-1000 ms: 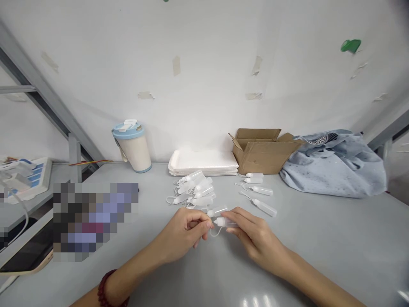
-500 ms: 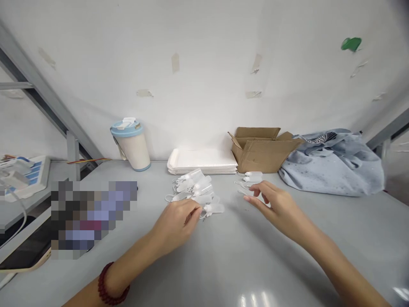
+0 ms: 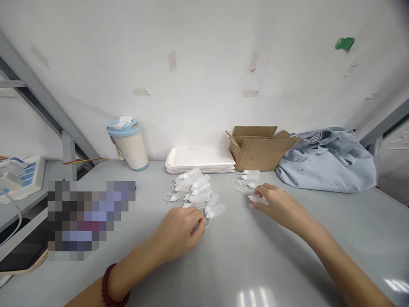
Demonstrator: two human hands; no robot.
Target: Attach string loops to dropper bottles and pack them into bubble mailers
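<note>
Several small translucent plastic bottles (image 3: 200,182) with white caps and thin white cords lie in a pile mid-table. My left hand (image 3: 182,230) is at the pile's near side, thumb and finger pinched by the cap of the nearest bottle (image 3: 217,210); its white cord (image 3: 208,223) runs to the fingertips, which are partly hidden. My right hand (image 3: 277,204) rests to the right, its thumb and fingers apart around another small bottle (image 3: 256,199) lying on the table. Beyond it lie a few more bottles (image 3: 251,175), their cords pointing left.
Behind the pile is a stack of white padded envelopes (image 3: 201,158), beside an opened cardboard box (image 3: 263,153). Light blue fabric (image 3: 326,166) lies at the right. A blue-lidded cup (image 3: 131,145) stands back left. A phone (image 3: 24,251) and a power strip (image 3: 27,177) are at the left.
A bottle now shows between my right thumb and fingers, where the hand hid it before. My left hand has shifted slightly nearer, and the nearest bottles have turned. The view has moved a little.
</note>
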